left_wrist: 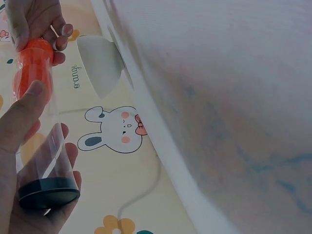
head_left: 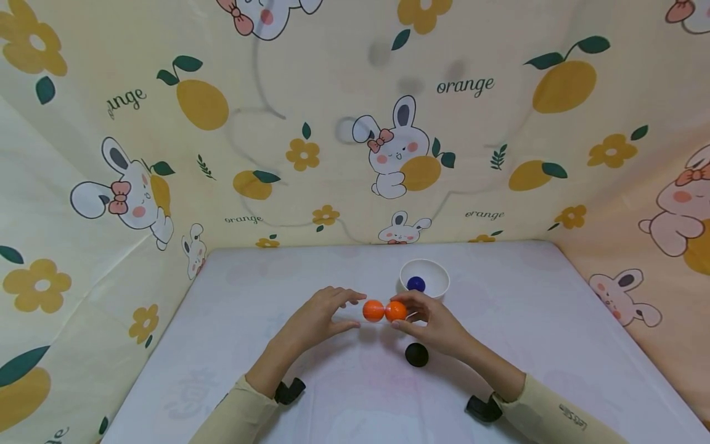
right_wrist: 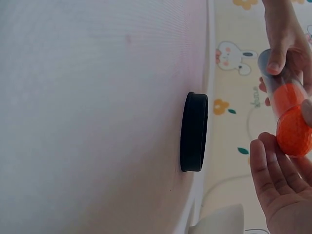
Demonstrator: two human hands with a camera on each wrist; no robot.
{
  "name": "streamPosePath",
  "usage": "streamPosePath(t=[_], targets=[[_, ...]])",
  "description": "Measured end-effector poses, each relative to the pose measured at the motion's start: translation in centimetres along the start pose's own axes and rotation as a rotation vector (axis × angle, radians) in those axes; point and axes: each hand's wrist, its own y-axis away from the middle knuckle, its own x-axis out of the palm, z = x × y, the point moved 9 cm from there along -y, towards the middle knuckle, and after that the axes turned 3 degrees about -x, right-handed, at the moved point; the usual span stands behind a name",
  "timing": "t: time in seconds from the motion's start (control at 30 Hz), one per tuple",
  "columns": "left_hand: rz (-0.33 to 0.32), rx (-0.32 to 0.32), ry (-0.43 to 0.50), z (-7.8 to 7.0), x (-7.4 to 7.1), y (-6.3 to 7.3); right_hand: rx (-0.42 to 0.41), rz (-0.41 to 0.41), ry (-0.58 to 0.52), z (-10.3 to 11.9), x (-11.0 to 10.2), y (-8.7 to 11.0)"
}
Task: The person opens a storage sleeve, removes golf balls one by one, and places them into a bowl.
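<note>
My left hand [head_left: 318,317] grips a clear plastic tube [left_wrist: 54,124] with a black cap [left_wrist: 48,193] on its near end. Inside it, toward the open mouth, sits an orange ball [head_left: 373,311]. A second orange ball [head_left: 396,311] is pinched between the thumb and fingers of my right hand [head_left: 435,324], right at the tube's mouth. The right wrist view has this textured ball [right_wrist: 294,132] lined up against the first one. On the table below my right hand lies a round black lid [head_left: 416,354].
Behind my right hand stands a white bowl [head_left: 440,277] with a dark blue ball [head_left: 416,284] in it. The white table [head_left: 310,407] meets a printed cloth backdrop [head_left: 344,74] at the back and sides. Black wrist mounts [head_left: 291,391] sit below both sleeves.
</note>
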Motion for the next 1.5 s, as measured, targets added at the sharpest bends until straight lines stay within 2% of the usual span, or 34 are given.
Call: streamPosePath(t=[0.63,1.0,1.23,1.5], targets=[[-0.008,0.005,0.01,0.1,-0.1,0.0,-0.034,-0.026,0.02,0.1,-1.0,-0.1],[-0.018,0.015,0.013,0.0,-0.4,0.0,-0.022,-0.089,0.052,-0.3,-3.0,-0.1],[-0.017,-0.003,0.038,0.2,-0.3,0.1,0.003,-0.126,0.078,-1.1,-4.3,-0.1],[-0.027,0.03,0.011,0.1,-0.3,0.1,0.014,-0.166,0.106,-1.6,-5.9,-0.3]])
